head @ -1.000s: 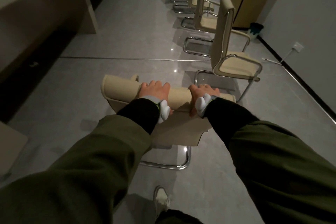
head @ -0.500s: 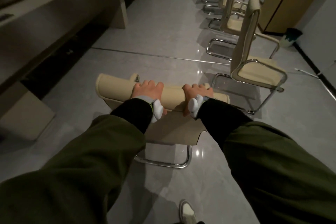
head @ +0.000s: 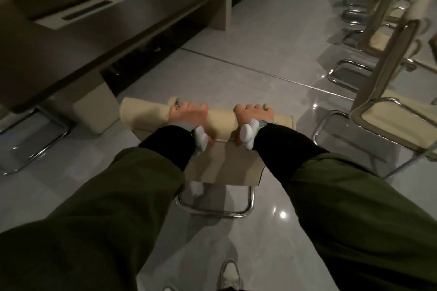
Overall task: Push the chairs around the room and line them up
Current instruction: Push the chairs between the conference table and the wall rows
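Two dark green sleeves (head: 94, 231) fill the near edge of my view, black cuffs showing at the wrists, and one pale shoe (head: 230, 275) of mine stands on the grey tiled floor (head: 272, 73) below them; just ahead, my left hand (head: 188, 113) and my right hand (head: 254, 113) both curl over the padded top of the cream chair (head: 220, 168) backrest, fingers wrapped over the far side, thumbs on the near side, each gripping it firmly, a white strap at each wrist; the hands sit apart, with bare backrest between them; the chair stands directly in front of me on the floor, its chrome base loop (head: 236, 212) showing under the back panel; to my left runs a long dark table (head: 106, 30) with a beige leg (head: 97, 111) near the chair's left end, and a chrome frame (head: 35, 139) lies under the table edge; to my right a row of matching chairs (head: 390, 82) stretches away, one behind the other, the nearest one just beside my chair but apart from it; the farther ones are blurred.
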A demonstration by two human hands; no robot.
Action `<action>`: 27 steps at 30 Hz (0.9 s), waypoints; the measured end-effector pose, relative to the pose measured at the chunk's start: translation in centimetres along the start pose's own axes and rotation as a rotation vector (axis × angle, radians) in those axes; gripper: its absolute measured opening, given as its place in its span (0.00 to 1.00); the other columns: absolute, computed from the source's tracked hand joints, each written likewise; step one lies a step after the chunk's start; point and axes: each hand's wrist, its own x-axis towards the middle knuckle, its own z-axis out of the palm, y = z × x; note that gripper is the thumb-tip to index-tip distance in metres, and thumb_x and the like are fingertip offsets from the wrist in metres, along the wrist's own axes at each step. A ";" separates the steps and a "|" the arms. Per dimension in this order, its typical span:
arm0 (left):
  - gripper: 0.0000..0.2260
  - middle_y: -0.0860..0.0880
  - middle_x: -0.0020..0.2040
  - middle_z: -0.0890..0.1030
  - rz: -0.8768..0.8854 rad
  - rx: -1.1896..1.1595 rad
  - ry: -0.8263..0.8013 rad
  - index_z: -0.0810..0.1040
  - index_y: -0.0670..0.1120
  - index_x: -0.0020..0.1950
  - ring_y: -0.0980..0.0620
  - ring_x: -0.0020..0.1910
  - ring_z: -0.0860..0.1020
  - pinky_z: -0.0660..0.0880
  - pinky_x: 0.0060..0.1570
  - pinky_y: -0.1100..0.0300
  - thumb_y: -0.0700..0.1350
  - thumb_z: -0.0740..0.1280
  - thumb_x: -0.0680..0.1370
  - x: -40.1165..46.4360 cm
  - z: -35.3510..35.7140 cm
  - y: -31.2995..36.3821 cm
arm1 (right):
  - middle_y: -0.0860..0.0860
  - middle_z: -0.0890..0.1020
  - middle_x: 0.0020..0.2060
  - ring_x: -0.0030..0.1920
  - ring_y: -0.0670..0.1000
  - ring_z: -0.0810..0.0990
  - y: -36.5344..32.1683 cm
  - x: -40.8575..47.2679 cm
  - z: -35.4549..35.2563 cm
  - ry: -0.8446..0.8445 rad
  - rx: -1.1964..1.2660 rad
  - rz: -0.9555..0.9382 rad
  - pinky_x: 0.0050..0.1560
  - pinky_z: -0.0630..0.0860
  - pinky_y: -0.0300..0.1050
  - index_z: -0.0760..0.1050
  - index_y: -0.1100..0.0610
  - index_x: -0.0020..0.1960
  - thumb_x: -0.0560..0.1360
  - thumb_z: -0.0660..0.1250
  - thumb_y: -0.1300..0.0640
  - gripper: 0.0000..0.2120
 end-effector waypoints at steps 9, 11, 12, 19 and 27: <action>0.33 0.48 0.57 0.74 -0.095 -0.008 -0.002 0.68 0.53 0.59 0.43 0.58 0.72 0.62 0.50 0.49 0.66 0.74 0.61 -6.3 0.3 0.8 | 0.57 0.72 0.64 0.65 0.61 0.70 -0.8 -3.9 0.3 0.014 -0.051 -0.101 0.61 0.65 0.56 0.64 0.53 0.69 0.70 0.72 0.53 0.31; 0.31 0.47 0.56 0.74 -0.089 -0.022 0.020 0.68 0.53 0.57 0.43 0.57 0.72 0.60 0.47 0.49 0.64 0.73 0.61 -8.4 0.4 1.1 | 0.58 0.72 0.65 0.65 0.61 0.69 -1.1 -5.6 0.8 0.015 -0.072 -0.112 0.63 0.65 0.57 0.64 0.53 0.69 0.71 0.72 0.52 0.30; 0.30 0.47 0.55 0.74 -0.085 -0.023 0.037 0.68 0.53 0.56 0.42 0.56 0.72 0.59 0.47 0.49 0.63 0.73 0.60 -9.2 0.6 1.3 | 0.57 0.72 0.65 0.65 0.61 0.69 -1.1 -6.3 1.1 0.020 -0.077 -0.113 0.63 0.65 0.58 0.64 0.53 0.68 0.70 0.73 0.52 0.31; 0.28 0.44 0.59 0.75 -0.137 -0.047 0.030 0.71 0.49 0.62 0.42 0.60 0.72 0.65 0.56 0.49 0.58 0.74 0.67 -15.4 0.3 3.4 | 0.54 0.71 0.63 0.64 0.60 0.70 -2.1 -11.2 3.5 -0.001 -0.166 -0.119 0.58 0.66 0.58 0.61 0.48 0.66 0.60 0.80 0.46 0.42; 0.29 0.44 0.61 0.72 -0.218 -0.095 -0.102 0.68 0.50 0.64 0.42 0.63 0.70 0.63 0.59 0.47 0.56 0.74 0.68 -18.2 -0.4 5.7 | 0.54 0.73 0.59 0.61 0.60 0.71 -0.6 -13.6 4.6 0.046 -0.145 -0.211 0.53 0.66 0.57 0.63 0.49 0.64 0.57 0.79 0.46 0.41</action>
